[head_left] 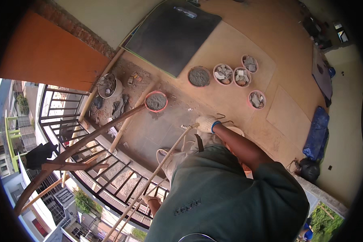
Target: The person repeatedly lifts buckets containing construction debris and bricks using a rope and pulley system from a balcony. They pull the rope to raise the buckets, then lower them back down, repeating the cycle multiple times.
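Observation:
My right hand [207, 123], in a pale work glove with a blue cuff, is closed round a thick rope [165, 158] in front of my waist. The rope slants down to the lower left, past the railing. Lower down, near the railing, my left hand [150, 199] is also gloved and closed at the rope's strands. My torso partly hides its fingers. A dark bent metal rod [226, 120] shows just beyond my right hand. Under my right arm is a partly hidden bucket [236, 131].
A black metal railing [109, 177] borders the drop at left, crossed by a wooden pole [105, 131]. Ahead stand a pan of wet mortar [156, 101], another mortar pan [199, 76] and several buckets of rubble [223, 74]. A dark board [169, 36] lies farther off.

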`<move>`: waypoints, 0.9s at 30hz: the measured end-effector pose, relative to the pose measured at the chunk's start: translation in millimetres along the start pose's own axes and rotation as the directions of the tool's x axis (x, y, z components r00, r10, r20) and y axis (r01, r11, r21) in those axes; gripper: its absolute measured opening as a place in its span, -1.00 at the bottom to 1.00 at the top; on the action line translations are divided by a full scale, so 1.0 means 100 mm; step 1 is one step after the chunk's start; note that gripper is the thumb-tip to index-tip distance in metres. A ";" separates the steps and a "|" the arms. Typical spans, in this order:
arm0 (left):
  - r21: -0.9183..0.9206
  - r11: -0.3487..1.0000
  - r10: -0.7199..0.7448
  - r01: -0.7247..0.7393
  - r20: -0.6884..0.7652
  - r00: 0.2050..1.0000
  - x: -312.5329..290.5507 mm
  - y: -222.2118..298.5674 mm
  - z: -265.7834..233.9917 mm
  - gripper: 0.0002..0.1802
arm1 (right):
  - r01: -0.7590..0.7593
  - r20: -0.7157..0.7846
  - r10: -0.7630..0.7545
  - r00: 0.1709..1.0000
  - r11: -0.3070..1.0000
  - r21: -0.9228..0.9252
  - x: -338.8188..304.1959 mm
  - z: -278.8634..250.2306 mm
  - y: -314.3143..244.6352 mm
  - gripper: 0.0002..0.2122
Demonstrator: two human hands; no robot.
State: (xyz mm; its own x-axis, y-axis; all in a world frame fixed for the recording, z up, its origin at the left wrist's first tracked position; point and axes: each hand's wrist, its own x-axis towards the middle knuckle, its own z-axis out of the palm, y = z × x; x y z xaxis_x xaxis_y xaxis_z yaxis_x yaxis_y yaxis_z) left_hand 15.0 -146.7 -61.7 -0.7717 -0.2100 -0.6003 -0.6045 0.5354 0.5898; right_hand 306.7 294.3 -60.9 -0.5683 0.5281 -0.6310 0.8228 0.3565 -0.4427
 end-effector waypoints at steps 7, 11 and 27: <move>0.318 0.356 0.055 -0.879 0.932 0.359 -0.90 1.15 2.30 -0.45 | -0.430 -0.351 0.498 0.792 0.865 0.257 -0.31 -0.24 1.72 -0.71; -0.082 0.670 -0.074 -0.738 0.981 -0.177 -2.08 1.55 3.60 -0.50 | -0.317 -0.615 0.574 0.540 0.816 0.483 -0.37 -0.05 2.46 -0.83; -0.053 0.991 0.039 0.125 0.993 0.114 -4.22 1.12 7.47 -0.43 | -0.504 -0.294 0.778 0.555 0.596 0.625 0.93 -0.30 4.40 -0.71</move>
State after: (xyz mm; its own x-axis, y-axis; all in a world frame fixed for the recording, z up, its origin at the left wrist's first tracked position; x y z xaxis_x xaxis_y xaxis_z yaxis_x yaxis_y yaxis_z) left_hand 421.0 612.7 -145.9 0.0849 0.8091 -0.5815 -0.7061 0.4606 0.5379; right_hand 616.1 523.6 -295.2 0.3278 0.7971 -0.5071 0.7711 -0.5359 -0.3439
